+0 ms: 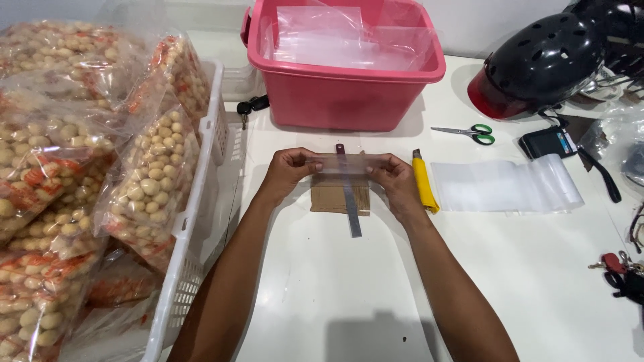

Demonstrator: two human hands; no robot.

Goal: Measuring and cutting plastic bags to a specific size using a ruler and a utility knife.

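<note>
both hands, left hand and right hand, pinch the ends of a thin clear plastic strip, stretched between the two grips. just under the grips lie a narrow grey metal ruler and a brown cardboard square. the strip looks light, limp and slippery, so it is probably best held taut by its ends.

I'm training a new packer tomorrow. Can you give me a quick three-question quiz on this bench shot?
1. True or false: both hands hold one clear plastic strip.
2. What lies under the metal ruler? A) cardboard piece B) scissors C) helmet
3. Which tool lies just right of the right hand?

Key: 1 true. 2 A, the cardboard piece. 3 the yellow utility knife.
</note>
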